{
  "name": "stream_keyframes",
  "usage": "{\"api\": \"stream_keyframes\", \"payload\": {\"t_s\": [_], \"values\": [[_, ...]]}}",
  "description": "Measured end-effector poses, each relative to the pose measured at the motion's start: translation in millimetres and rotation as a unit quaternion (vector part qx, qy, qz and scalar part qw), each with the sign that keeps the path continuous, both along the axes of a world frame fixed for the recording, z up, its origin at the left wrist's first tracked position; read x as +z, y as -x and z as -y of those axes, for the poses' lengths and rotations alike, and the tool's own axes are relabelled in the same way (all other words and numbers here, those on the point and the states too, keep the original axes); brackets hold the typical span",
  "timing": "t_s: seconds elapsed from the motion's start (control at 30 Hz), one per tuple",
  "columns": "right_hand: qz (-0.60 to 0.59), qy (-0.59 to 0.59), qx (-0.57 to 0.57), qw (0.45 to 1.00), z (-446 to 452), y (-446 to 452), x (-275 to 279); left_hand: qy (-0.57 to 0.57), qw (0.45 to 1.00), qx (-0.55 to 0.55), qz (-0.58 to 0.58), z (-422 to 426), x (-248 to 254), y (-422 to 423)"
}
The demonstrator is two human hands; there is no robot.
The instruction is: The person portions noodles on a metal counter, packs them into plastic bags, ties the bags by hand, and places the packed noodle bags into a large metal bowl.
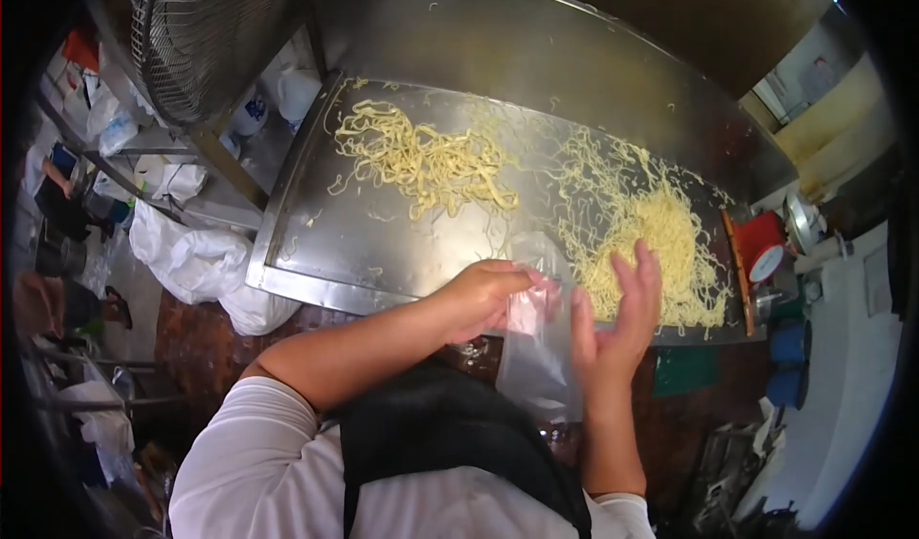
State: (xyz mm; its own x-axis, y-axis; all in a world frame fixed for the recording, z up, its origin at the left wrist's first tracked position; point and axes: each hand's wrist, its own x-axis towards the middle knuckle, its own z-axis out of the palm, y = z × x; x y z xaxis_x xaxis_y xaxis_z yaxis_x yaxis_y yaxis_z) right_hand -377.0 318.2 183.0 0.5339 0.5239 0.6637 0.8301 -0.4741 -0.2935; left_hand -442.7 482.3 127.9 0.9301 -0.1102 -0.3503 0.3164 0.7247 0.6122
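Note:
A clear plastic bag (538,348) hangs upright in front of my body, at the near edge of the metal table (325,288). My left hand (488,298) is closed on the bag's upper part, with the fingers pinching it. To the right of the bag, my right hand (622,314) is raised with its fingers apart and nothing in it. Beyond that hand lies a large heap of thin yellow noodles (667,233). Thicker noodles (431,161) form a looser pile on the left half of the table.
A wire fan (187,41) stands at the upper left. White sacks (191,261) lie beside the table's left end. At its right end are a wooden stick (737,271) and a red scale (763,244). Another person's arm (57,177) shows at the far left.

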Motion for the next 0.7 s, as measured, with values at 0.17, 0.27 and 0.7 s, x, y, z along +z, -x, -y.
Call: {"api": "stream_keyframes", "payload": {"t_s": [0.17, 0.27, 0.7], "values": [[-0.091, 0.113, 0.022, 0.989, -0.4, 24.8, -12.2, 0.01, 1.0, -0.01, 0.014, -4.6, 16.2, 0.5], [-0.096, 0.108, 0.001, 0.99, -0.8, 23.0, -8.8, 0.037, 0.998, -0.03, 0.033, -1.3, 15.6, -1.0], [-0.197, -0.033, 0.084, 0.976, -33.3, -7.2, -71.6, 0.116, 0.98, -0.048, 0.155, 32.6, 5.5, 0.4]]}}
